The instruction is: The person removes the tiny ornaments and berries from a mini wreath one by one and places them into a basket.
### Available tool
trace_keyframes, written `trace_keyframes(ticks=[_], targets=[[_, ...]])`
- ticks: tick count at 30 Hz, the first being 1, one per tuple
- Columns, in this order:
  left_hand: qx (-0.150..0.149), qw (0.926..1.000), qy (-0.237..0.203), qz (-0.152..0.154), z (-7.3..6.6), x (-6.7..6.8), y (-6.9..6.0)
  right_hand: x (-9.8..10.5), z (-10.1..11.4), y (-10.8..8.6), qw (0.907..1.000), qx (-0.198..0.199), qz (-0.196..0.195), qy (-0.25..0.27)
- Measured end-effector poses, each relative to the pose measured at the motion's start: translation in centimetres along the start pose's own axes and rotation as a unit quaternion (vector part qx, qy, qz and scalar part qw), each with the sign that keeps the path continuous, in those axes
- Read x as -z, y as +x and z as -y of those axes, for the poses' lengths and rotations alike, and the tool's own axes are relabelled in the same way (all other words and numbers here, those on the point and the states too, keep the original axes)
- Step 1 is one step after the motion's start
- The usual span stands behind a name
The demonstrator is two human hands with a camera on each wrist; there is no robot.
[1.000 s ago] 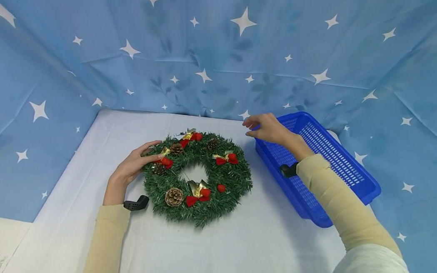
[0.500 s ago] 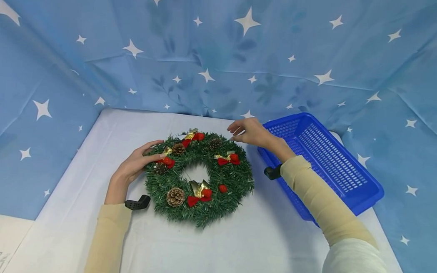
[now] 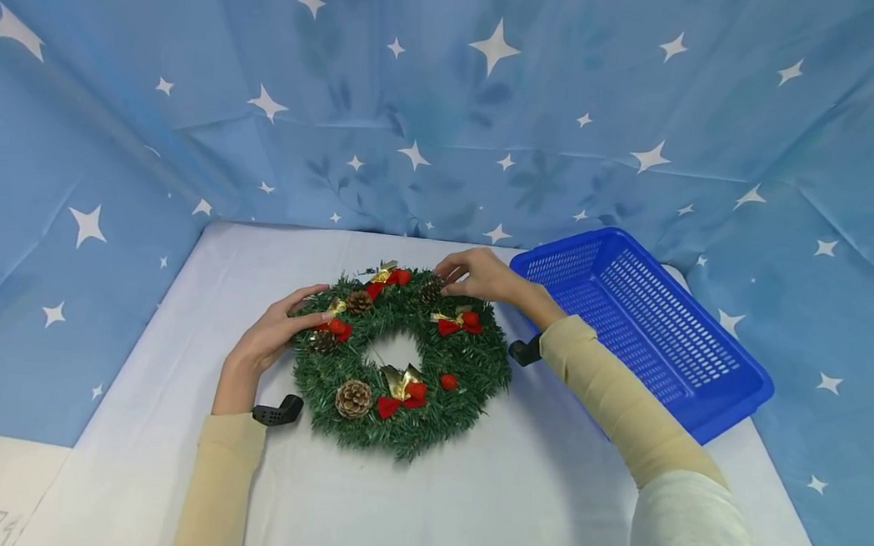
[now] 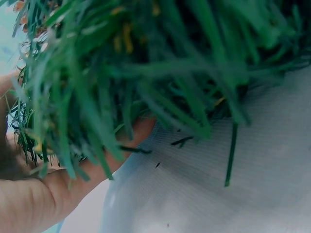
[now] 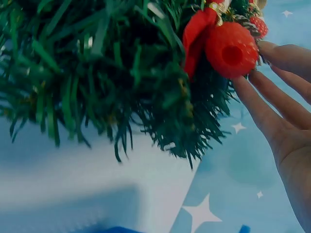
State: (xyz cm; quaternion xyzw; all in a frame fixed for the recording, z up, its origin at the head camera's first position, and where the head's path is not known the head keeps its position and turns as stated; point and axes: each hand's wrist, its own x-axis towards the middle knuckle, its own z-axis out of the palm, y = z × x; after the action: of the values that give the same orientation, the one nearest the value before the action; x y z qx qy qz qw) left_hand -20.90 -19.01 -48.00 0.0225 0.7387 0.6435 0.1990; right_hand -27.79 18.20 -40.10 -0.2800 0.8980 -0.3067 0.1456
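A green Christmas wreath [image 3: 468, 375] lies on the white-covered table, decorated with pine cones, red bows, gold ribbon and red berries. My left hand [image 3: 271, 330] grips its left edge, the thumb lying over the greenery near a red bow [image 3: 338, 329]. In the left wrist view the needles hide part of that hand [image 4: 63, 189]. At the wreath's back right, the fingertips of my right hand [image 3: 478, 274] pinch at a dark pine cone [image 3: 430, 290]. In the right wrist view a red berry [image 5: 232, 49] partly covers the cone and those fingertips.
A blue perforated plastic basket [image 3: 704, 331] stands right of the wreath, under and beyond my right forearm. A large brown pine cone [image 3: 354, 399] sits on the wreath's front left. Behind the table hangs a blue star-patterned cloth [image 3: 419, 71].
My right hand has moved left and down from above the basket's edge to the pine cone at the wreath's back right. My left hand has stayed at the wreath's left edge.
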Motion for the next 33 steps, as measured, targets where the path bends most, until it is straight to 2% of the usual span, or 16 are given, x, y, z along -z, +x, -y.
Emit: trace_keyframes(ticks=[15, 33], targets=[[0.001, 0.9999, -0.011, -0.001, -0.1, 0.0, -0.1, -1.2, 0.4, 0.8, 0.9995, -0.002, 0.007, -0.031], [0.001, 1.0, -0.004, 0.0, -0.1, 0.0, 0.0, -0.2, 0.7, 0.3, 0.9995, 0.0, -0.001, -0.032]])
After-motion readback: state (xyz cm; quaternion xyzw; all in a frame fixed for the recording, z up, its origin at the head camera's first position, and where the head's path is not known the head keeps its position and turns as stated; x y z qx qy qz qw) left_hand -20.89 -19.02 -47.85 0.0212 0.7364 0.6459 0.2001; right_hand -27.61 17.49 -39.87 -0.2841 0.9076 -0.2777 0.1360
